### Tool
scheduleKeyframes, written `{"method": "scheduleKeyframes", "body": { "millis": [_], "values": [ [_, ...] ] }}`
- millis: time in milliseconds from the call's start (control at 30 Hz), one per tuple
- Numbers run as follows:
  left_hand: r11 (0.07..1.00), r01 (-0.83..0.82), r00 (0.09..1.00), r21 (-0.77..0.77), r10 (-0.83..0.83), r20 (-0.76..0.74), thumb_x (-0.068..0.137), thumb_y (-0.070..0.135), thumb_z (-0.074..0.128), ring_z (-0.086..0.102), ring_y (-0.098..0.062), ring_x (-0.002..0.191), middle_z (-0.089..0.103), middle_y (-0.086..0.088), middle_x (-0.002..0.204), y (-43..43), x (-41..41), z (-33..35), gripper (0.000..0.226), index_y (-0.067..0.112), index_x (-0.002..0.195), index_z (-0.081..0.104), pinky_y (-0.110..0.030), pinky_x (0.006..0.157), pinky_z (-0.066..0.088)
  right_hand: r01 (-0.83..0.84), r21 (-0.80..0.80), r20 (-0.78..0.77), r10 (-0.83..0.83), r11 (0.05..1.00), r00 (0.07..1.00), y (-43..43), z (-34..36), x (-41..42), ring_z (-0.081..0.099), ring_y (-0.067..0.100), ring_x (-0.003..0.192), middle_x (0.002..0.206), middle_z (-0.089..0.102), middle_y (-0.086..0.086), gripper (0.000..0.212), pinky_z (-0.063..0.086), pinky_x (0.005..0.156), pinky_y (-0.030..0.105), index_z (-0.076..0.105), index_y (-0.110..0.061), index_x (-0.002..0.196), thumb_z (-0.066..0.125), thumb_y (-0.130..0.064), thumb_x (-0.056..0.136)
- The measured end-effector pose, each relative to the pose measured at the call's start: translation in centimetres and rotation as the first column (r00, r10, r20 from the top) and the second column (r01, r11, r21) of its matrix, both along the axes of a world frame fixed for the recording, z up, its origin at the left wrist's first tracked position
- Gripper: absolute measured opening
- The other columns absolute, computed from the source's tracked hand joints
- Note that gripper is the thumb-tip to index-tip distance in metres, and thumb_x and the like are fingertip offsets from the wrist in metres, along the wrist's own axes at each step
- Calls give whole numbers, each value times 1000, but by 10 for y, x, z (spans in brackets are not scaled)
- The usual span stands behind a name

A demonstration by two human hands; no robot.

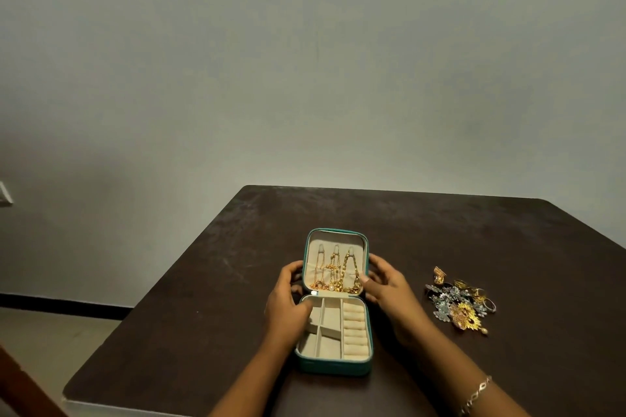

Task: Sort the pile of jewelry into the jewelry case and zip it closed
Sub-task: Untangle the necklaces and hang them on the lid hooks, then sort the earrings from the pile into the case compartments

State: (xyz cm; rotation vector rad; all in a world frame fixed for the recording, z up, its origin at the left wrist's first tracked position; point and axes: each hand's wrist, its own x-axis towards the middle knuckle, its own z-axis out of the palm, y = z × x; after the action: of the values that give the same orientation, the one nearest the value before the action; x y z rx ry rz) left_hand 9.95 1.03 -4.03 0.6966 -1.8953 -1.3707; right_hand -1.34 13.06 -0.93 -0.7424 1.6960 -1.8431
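Note:
A teal jewelry case [333,367] lies open on the dark table, its cream lid [325,244] raised at the far side. Three gold necklaces [337,272] hang inside the lid. The tray compartments [330,315] and the ring rolls look bare. My left hand [288,301] grips the lid's left edge, thumb resting over the tray's corner. My right hand [386,288] holds the lid's right edge, thumb on the lining near the necklaces. A pile of jewelry [460,303], with gold rings, silver brooches and a sunflower piece, lies to the right of the case.
The brown table [210,281] ends at a left edge and a far edge close to a plain grey wall [305,78]. A bracelet [476,394] is on my right wrist. The floor and a black skirting strip show at the lower left.

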Motion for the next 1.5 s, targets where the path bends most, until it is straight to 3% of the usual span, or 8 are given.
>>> {"method": "scheduleKeyframes", "body": {
  "millis": [167,300,433,833,967,1100,1300,1500],
  "values": [
    [1000,-4,999,11,4,-47,73,-9,66,60,0,86,62,11,95,3,1,5,45,21,103,53,-10,66,50,-51,-12,-45,50,999,998,4,-19,20,54,15,115,128,56,1,59,44,100,40,33,-23,139,51,2,88],
    [999,-47,996,2,47,-76,78,-8,59,61,-3,87,65,2,98,5,1,5,36,21,100,57,-12,68,51,-22,43,-74,25,999,997,-3,-24,25,57,10,106,138,48,3,61,52,79,21,16,-21,147,45,-8,94],
    [989,-149,979,25,151,-140,88,5,56,58,-5,84,60,-8,106,15,-5,6,18,12,103,62,-6,66,47,8,25,-44,-7,1000,999,-2,-19,24,48,12,117,142,42,4,56,45,83,14,15,-17,146,39,-8,96],
    [995,53,993,83,-44,-113,98,28,36,50,-2,99,46,-2,116,63,-25,9,26,23,115,54,-10,81,39,87,38,-24,-87,995,996,48,-15,1,50,14,119,141,43,0,57,42,102,34,18,-21,146,43,-25,95],
    [998,64,996,8,-64,-68,96,28,37,46,7,92,42,1,118,66,-24,7,28,21,119,50,-3,71,38,57,47,-51,-55,997,997,55,-15,0,47,16,125,142,43,4,57,37,107,39,18,-17,146,43,-23,96],
    [996,62,997,-65,-65,-35,96,27,36,45,8,92,42,0,120,67,-23,5,34,14,124,51,7,68,34,6,116,-189,16,993,982,73,-10,2,48,-9,111,128,47,-18,38,41,97,15,33,-32,131,45,-25,96],
    [993,59,997,-98,-64,-46,96,26,36,46,5,94,44,3,118,69,-22,6,28,17,116,55,-1,73,35,218,177,-670,-45,960,741,136,-13,-19,41,-15,116,127,48,-18,40,32,97,6,47,-26,128,54,-14,91],
    [993,98,992,-64,-103,-79,93,46,38,47,7,96,47,10,109,69,-21,6,30,24,107,54,-24,92,42,471,121,-779,-210,874,590,167,-24,-57,56,-2,92,100,62,-5,25,39,77,2,65,-16,101,63,0,82]
  ]
}}
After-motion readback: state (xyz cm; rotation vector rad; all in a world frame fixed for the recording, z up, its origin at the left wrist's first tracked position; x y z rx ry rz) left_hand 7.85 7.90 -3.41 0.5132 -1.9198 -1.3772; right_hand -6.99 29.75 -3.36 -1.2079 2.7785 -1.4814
